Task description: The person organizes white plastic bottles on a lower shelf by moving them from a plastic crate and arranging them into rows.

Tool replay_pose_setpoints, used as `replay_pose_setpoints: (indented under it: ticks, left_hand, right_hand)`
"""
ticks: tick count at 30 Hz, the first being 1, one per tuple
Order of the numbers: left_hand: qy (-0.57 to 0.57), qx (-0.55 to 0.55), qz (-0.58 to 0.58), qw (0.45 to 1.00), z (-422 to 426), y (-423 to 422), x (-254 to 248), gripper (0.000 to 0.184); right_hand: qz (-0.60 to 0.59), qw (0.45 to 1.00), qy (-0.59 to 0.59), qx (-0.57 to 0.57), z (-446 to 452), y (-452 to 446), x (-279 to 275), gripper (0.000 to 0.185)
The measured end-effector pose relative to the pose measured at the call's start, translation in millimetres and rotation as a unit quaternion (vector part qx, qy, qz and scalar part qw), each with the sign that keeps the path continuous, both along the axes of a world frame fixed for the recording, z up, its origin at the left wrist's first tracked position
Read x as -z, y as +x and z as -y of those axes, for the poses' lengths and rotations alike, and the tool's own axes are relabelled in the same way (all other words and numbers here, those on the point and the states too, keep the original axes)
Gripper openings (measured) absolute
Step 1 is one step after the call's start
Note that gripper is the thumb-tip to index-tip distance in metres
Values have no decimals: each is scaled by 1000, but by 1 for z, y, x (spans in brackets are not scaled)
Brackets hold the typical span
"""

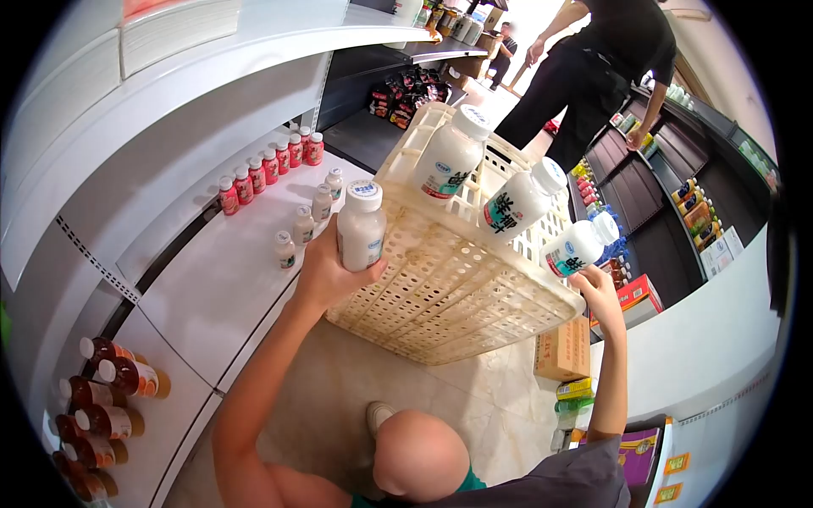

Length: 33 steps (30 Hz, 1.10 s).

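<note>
My left hand is closed around a white bottle with a white cap, held upright beside the crate. The cream plastic crate is tilted in front of me, with more white bottles standing at its top: one at the left, one in the middle and one at the right. At the crate's right corner, the fingers of my right hand are bent against the right bottle and the rim. Several small white bottles stand on the white shelf to the left.
Pink bottles line the shelf's back. Brown bottles sit at the lower left. A person in black stands behind the crate; another person is farther back. Below the right shelves is a cardboard box.
</note>
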State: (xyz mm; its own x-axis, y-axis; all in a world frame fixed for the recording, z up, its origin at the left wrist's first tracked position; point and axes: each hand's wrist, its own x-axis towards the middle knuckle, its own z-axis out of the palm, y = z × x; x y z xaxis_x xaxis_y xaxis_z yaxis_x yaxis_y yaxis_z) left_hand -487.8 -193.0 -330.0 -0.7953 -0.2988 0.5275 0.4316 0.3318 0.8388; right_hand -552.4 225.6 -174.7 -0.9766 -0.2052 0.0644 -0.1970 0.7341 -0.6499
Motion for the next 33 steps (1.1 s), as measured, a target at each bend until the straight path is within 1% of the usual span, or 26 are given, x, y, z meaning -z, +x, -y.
replay_pose_setpoints:
  ticks: [1,2,3,5,6,9,10,12,14,19,21,24,25,27,29,30,33]
  left_hand:
    - [-1,2,0,1000,0,0,1,60]
    - [-21,-7,-7,1000,1,0,2,59]
    - [-41,-15,-15,999,1,0,3,58]
    - [-38,-16,-29,999,1,-2,1,58]
    - [-34,-16,-35,999,0,0,2,58]
    - [-19,-13,-27,999,0,-1,2,58]
    - [-20,-13,-26,999,-1,-1,4,58]
    - [-45,-24,-57,997,0,-5,7,58]
    - [-52,-25,-54,997,1,-2,4,58]
    - [-50,-30,-43,997,0,-2,4,58]
    - [-61,-29,-56,996,0,-2,2,58]
    - [-67,-35,-63,995,-1,-1,0,58]
    - [-67,-35,-61,995,-1,0,0,58]
    - [-59,-28,13,998,0,4,1,71]
    - [-61,-28,10,998,0,6,1,69]
    - [-63,-28,7,998,-1,8,1,67]
    - [-82,-21,6,996,-1,16,0,63]
  right_hand:
    - [6,1000,4,0,6,4,-3,45]
    - [15,1000,-10,-1,14,11,-7,49]
    - [15,1000,-10,0,16,13,-7,49]
    - [27,1000,-5,7,17,14,-9,53]
    - [5,1000,2,17,20,14,-9,51]
    - [7,999,25,45,15,6,-6,48]
    - [-23,999,7,46,19,8,-5,44]
    - [-26,999,7,40,12,2,-1,45]
    - [-32,999,-9,33,7,-2,5,45]
    - [-19,999,-26,35,18,7,-1,44]
    - [-22,999,-32,30,21,7,-5,44]
    - [-12,999,1,39,22,6,-8,45]
    - [-19,999,11,32,20,3,-8,44]
    - [-24,999,21,26,12,-5,-5,43]
    - [-18,999,24,22,3,-15,-1,35]
    - [-23,999,17,23,3,-16,-1,27]
    - [-16,998,49,31,-6,-30,-2,24]
